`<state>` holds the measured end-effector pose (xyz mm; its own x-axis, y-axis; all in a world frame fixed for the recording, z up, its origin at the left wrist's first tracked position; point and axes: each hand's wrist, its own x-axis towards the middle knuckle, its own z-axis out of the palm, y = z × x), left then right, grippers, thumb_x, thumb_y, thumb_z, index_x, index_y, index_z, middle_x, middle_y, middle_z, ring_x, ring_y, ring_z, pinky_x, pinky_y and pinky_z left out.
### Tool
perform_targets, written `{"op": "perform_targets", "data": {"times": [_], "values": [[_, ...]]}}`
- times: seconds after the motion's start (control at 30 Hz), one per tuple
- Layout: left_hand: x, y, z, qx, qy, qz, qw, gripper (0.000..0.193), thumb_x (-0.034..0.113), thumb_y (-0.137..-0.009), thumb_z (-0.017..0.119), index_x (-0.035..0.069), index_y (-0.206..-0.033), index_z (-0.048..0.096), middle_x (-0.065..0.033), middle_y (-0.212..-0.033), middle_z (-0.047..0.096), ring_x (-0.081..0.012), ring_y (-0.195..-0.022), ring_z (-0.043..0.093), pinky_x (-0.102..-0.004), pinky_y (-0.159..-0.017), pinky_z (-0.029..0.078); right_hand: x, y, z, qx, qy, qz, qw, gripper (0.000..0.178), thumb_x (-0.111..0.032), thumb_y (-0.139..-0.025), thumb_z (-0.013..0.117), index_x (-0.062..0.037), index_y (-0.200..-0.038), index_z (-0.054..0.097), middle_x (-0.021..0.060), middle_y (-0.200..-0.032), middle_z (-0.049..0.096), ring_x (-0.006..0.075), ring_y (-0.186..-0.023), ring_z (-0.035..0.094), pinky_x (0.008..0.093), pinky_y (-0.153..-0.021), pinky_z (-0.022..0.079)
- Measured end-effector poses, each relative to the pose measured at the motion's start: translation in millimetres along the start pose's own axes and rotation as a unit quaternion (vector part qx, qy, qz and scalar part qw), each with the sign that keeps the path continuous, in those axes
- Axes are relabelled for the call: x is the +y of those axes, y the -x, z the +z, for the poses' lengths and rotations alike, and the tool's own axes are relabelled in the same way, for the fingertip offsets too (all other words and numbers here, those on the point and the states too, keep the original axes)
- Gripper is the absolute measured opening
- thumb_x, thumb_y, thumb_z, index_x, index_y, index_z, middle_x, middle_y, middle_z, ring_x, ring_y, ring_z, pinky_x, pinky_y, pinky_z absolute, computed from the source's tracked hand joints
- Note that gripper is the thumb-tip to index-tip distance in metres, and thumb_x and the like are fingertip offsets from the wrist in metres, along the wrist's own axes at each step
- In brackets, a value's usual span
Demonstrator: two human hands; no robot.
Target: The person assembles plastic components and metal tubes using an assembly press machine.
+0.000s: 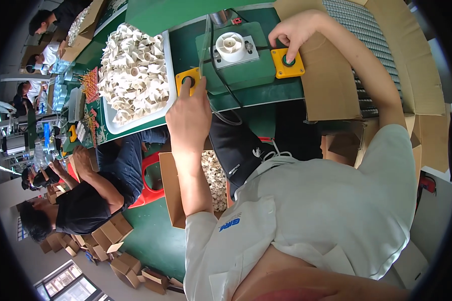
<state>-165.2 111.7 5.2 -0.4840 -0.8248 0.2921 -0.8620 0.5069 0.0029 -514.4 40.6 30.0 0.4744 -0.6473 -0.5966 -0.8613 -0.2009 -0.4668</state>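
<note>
Both hands empty, fingertips down: left hand [188, 113] on left yellow button [188, 80], right hand [297, 29] on right yellow button [288, 62], flanking white part [231, 46] in green press [238, 60], keeping fingers clear.

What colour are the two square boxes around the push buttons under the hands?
Yellow-orange, each button box with a green button; the head view shows it.

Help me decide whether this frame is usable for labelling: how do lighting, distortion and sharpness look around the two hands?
Head view: even, bright light with no strong glare on the left hand or right hand; both yellow button boxes and the white plastic part read sharp; fisheye bending curves the green bench edge and cardboard box; corners are black, and the rim is softer.
</note>
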Motion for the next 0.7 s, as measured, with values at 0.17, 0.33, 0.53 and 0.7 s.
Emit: {"op": "perform_targets", "data": {"times": [0.17, 0.33, 0.53, 0.7], "values": [[5.4, -7.3, -3.7, -0.019, -0.009, -0.036, 0.999, 0.038, 0.013, -0.085, 0.062, 0.014, -0.123, 0.062, -0.0109, -0.103, 0.067, -0.0316, -0.056, 0.064, -0.0405, -0.051, 0.051, -4.8, -5.2, 3.4, 0.017, 0.043, 0.055, 0.997, 0.06, -0.036, -0.069, 0.087, -0.0012, -0.112, 0.064, 0.0065, -0.076, 0.064, 0.0195, -0.058, 0.055, 0.0286, -0.053, 0.04], [3.2, -9.0, 1.9, -0.024, -0.007, -0.059, 0.998, 0.037, 0.02, -0.089, 0.061, 0.012, -0.125, 0.061, -0.0114, -0.097, 0.069, -0.0314, -0.055, 0.064, -0.0405, -0.049, 0.05, -18.6, 1.0, 6.4, 0.077, 0.118, 0.075, 0.987, 0.065, -0.038, -0.064, 0.09, -0.0006, -0.109, 0.065, 0.007, -0.074, 0.064, 0.0222, -0.058, 0.056, 0.0305, -0.054, 0.041], [4.1, -37.6, -25.3, -0.161, -0.016, -0.053, 0.985, 0.049, 0.041, -0.099, 0.051, 0.011, -0.137, 0.053, -0.0161, -0.09, 0.072, -0.0364, -0.072, 0.069, -0.0468, -0.062, 0.052, 0.8, -1.6, 6.1, 0.069, 0.04, 0.082, 0.993, 0.061, -0.041, -0.063, 0.09, -0.0011, -0.102, 0.065, 0.0043, -0.069, 0.062, 0.0204, -0.057, 0.054, 0.03, -0.054, 0.041], [33.7, -107.2, -35.3, 0.119, 0.326, -0.035, 0.937, 0.042, 0.043, -0.085, 0.069, 0.003, -0.096, 0.071, -0.0107, -0.071, 0.069, -0.0331, -0.06, 0.065, -0.0405, -0.056, 0.05, -9.3, 2.8, -2.8, 0.023, 0.049, 0.011, 0.998, 0.045, -0.038, -0.076, 0.082, -0.0017, -0.093, 0.062, 0.0027, -0.069, 0.06, 0.0153, -0.058, 0.053, 0.027, -0.056, 0.041]]}}
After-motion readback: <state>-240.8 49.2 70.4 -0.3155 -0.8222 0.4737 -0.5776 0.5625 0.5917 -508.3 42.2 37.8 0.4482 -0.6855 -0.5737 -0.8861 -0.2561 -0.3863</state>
